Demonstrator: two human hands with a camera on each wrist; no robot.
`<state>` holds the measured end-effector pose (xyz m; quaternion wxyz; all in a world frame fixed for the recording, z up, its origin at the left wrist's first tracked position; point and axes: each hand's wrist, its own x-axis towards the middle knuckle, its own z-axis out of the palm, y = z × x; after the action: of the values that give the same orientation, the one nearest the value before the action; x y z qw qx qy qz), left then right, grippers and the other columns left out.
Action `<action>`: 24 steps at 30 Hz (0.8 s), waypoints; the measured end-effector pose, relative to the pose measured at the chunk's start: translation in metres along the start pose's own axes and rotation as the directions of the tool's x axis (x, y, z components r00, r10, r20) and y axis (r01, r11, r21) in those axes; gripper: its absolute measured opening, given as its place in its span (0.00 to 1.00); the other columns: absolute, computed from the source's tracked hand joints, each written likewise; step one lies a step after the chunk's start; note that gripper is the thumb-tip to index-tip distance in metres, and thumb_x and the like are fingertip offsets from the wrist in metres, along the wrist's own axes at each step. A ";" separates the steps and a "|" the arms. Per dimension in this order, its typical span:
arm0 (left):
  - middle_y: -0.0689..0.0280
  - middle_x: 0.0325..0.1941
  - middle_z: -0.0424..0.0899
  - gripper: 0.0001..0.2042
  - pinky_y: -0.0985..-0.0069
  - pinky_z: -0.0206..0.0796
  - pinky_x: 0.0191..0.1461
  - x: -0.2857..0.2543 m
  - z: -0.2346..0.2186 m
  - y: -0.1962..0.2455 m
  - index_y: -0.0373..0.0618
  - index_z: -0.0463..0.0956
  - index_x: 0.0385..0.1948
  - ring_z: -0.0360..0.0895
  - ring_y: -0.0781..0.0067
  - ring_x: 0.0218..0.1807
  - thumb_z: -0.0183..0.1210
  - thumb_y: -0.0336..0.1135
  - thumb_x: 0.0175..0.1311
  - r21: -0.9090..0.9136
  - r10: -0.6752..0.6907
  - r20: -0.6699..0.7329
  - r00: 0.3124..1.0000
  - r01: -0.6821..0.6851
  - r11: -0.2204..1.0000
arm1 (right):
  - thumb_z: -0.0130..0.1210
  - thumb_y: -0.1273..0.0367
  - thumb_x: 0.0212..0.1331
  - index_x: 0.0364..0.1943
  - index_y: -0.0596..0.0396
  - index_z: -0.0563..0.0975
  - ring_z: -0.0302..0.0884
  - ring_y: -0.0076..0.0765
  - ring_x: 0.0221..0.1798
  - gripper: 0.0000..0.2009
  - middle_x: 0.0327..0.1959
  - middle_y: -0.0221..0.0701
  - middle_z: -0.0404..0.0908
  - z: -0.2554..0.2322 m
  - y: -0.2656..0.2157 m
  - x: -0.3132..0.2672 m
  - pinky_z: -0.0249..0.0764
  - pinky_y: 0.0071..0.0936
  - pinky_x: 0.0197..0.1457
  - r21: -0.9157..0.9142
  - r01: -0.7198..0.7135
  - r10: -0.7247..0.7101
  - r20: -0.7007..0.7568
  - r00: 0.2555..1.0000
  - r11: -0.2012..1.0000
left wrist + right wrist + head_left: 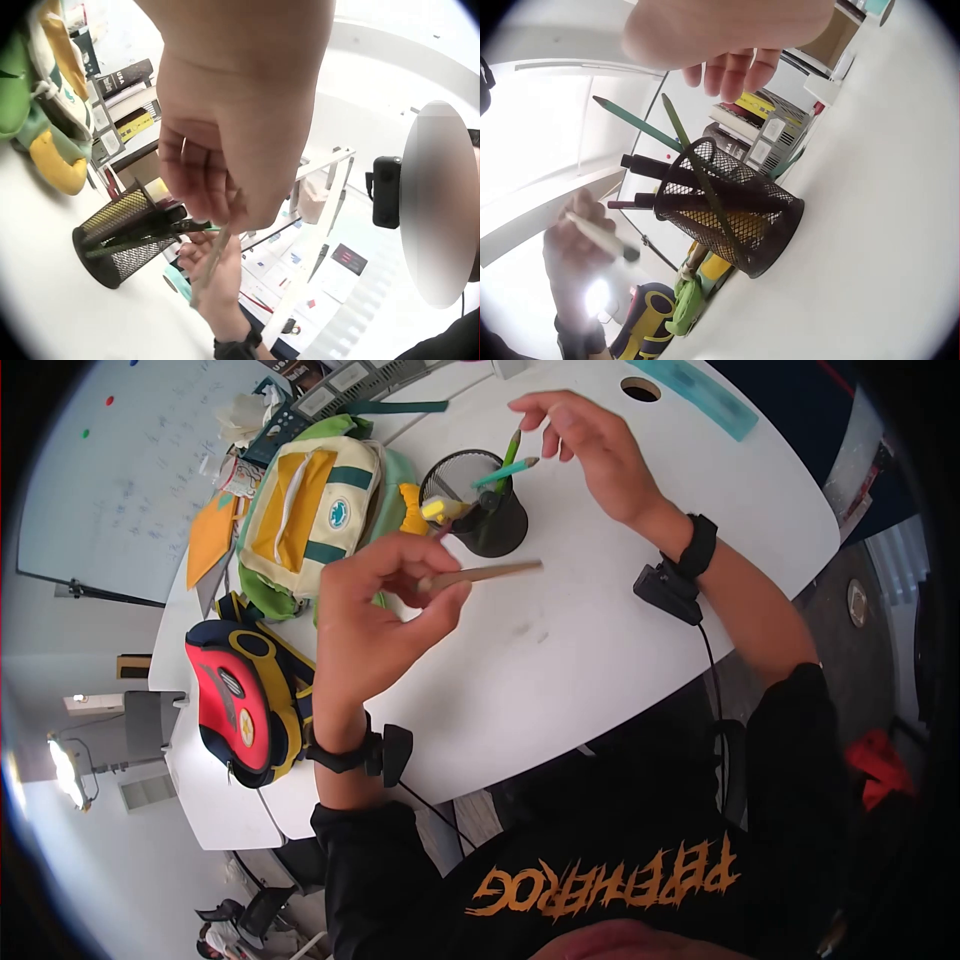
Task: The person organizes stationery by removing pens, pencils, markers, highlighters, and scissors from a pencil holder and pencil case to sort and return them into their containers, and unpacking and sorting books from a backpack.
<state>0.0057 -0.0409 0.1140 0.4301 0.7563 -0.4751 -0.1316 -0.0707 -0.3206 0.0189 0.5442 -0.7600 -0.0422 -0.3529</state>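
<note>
My left hand (pixel 370 610) pinches a slim tan, pen-like stick (pixel 500 571) between thumb and fingers. In the right wrist view the stick (pixel 600 235) looks cream with a dark end, blurred; I cannot tell its exact kind. A black mesh pen cup (pixel 505 532) stands upright on the table just beyond the stick. Out of it lean a green pencil (pixel 512 452), a teal pencil (pixel 508 471), black pens (pixel 649 166) and a yellow-ended item (pixel 440 510). My right hand (pixel 605 460) hovers to the right of the cup, fingers loosely bent and holding nothing.
A cream, green and yellow backpack (pixel 310 515) lies left of the cup, with a red and navy bag (pixel 240 705) nearer me. Books and a grey file rack (pixel 769 142) stand at the back. A teal strip (pixel 700 395) lies far right by a round table hole (pixel 641 389).
</note>
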 end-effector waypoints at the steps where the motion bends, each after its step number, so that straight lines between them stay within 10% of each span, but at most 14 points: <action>1: 0.72 0.32 0.88 0.09 0.84 0.73 0.39 -0.001 -0.004 0.000 0.40 0.85 0.39 0.82 0.85 0.35 0.73 0.24 0.59 0.001 0.010 -0.002 1.000 -0.010 1.000 | 0.40 0.54 0.84 0.64 0.54 0.81 0.71 0.19 0.43 0.24 0.49 0.26 0.81 0.000 0.000 0.001 0.68 0.21 0.49 -0.006 0.008 -0.008 -0.002 1.000 1.000; 4: 0.64 0.42 0.88 0.12 0.83 0.78 0.41 -0.003 -0.006 -0.010 0.34 0.83 0.46 0.84 0.81 0.39 0.72 0.21 0.63 -0.280 0.052 -0.289 0.956 -0.136 0.950 | 0.42 0.53 0.84 0.64 0.52 0.81 0.73 0.19 0.40 0.23 0.47 0.25 0.80 0.003 0.002 -0.003 0.70 0.21 0.45 -0.005 0.015 -0.015 0.044 0.999 1.000; 8: 0.63 0.41 0.89 0.12 0.84 0.78 0.41 0.007 -0.005 -0.015 0.34 0.82 0.48 0.85 0.81 0.39 0.72 0.25 0.67 -0.200 0.062 -0.462 0.885 -0.171 0.965 | 0.44 0.53 0.84 0.63 0.52 0.81 0.73 0.20 0.40 0.22 0.45 0.26 0.81 0.006 -0.001 -0.002 0.70 0.21 0.44 -0.043 -0.037 0.039 0.057 0.998 0.998; 24: 0.63 0.44 0.92 0.16 0.83 0.78 0.45 0.015 0.009 -0.028 0.36 0.84 0.56 0.86 0.83 0.38 0.71 0.29 0.69 -0.125 0.026 -0.287 0.958 -0.064 0.990 | 0.56 0.81 0.65 0.68 0.53 0.77 0.71 0.13 0.31 0.26 0.42 0.23 0.78 0.015 -0.003 -0.009 0.69 0.16 0.37 -0.107 -0.034 0.051 0.158 0.986 0.994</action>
<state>0.0248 -0.0532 0.0902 0.5463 0.7259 -0.4155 -0.0431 -0.0714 -0.3034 0.0131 0.5062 -0.8138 -0.0512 -0.2809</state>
